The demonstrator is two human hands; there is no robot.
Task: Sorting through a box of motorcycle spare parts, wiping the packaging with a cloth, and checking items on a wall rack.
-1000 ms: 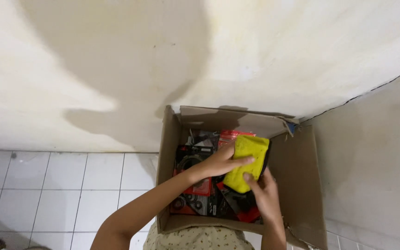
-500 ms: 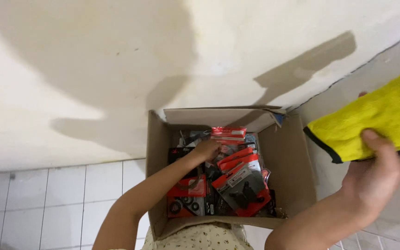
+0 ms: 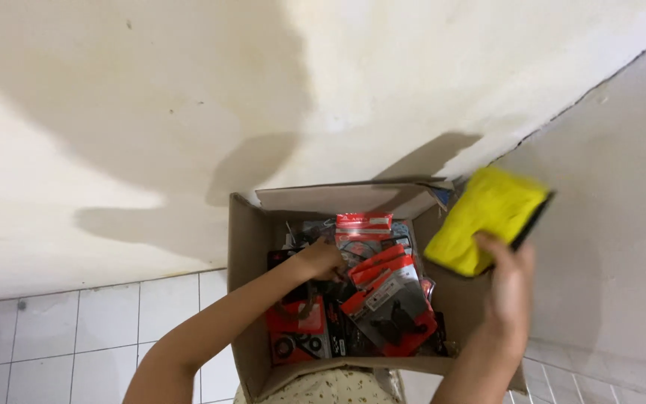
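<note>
Cardboard box (image 3: pixel 247 299) sits against the wall. Right hand (image 3: pixel 508 278) grips a yellow cloth (image 3: pixel 484 218) above the box's right rim, long axis slanting up-right, thumb pressed across it. Left hand (image 3: pixel 321 260), fingers curled, rests on red packets (image 3: pixel 383 299) inside the box.

One cardboard box (image 3: pixel 247 299) stands open on the floor against the wall. Two hands show: the left hand (image 3: pixel 321 260) down inside the box, the right hand (image 3: pixel 508 280) raised at the box's right side. One yellow cloth (image 3: pixel 484 217) with a dark edge sits in that right hand. Inside the box lie red-and-black blister packs (image 3: pixel 386 307); about six can be told apart, though they overlap and the pile hides more, so the exact number cannot be told. One box flap (image 3: pixel 345 198) stands folded along the far rim.
</note>
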